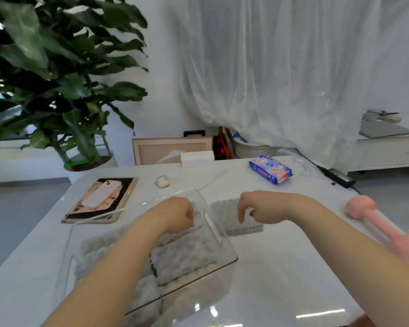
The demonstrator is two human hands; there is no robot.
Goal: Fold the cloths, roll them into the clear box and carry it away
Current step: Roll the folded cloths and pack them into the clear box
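Grey cloths [187, 253], likely soft, light and limp: some lie in the clear box [223, 262], one folded cloth [224, 214] just beside it, best pinched at an edge; left hand [177, 215] curled, right hand [257, 208] drooping, grips unclear.

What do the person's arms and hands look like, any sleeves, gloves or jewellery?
The left hand and right hand are ungloved, and both arms are uncovered to the frame edge: no sleeves, watch or wristband show. A dark ring sits on one right-hand finger.
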